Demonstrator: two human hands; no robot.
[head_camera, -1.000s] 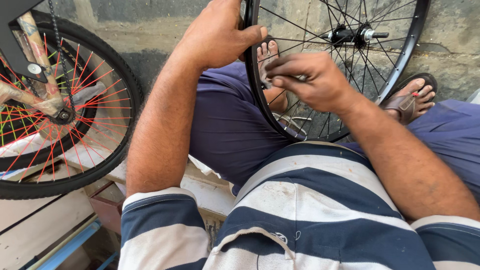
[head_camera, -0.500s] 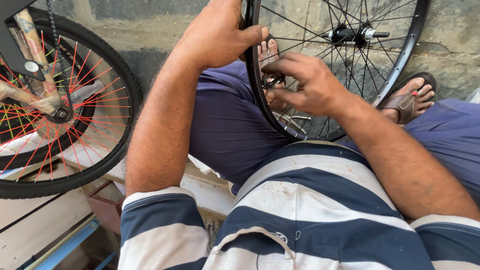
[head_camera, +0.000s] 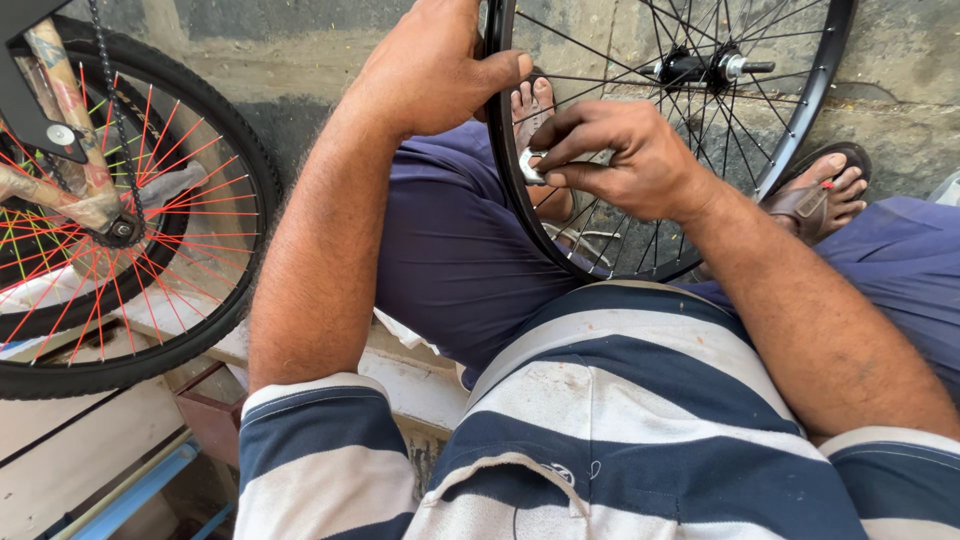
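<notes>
Both hands same, right hand (head_camera: 625, 160) w/ tool (head_camera: 528, 165) lower

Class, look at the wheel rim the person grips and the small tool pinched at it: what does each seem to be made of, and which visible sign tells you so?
Wheel rim: probably metal with a black painted or anodised finish; thin, rigid, with a faint sheen. Small tool in the right hand: bare silvery metal, bright and reflective. The left hand grips the rim's top.

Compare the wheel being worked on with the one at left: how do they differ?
The bare black rim has no tyre and dark spokes; the mounted bicycle wheel wears a tyre and has red and orange spokes. The rim is gripped by the left hand; the mounted wheel is untouched. Both have black rims.
</notes>
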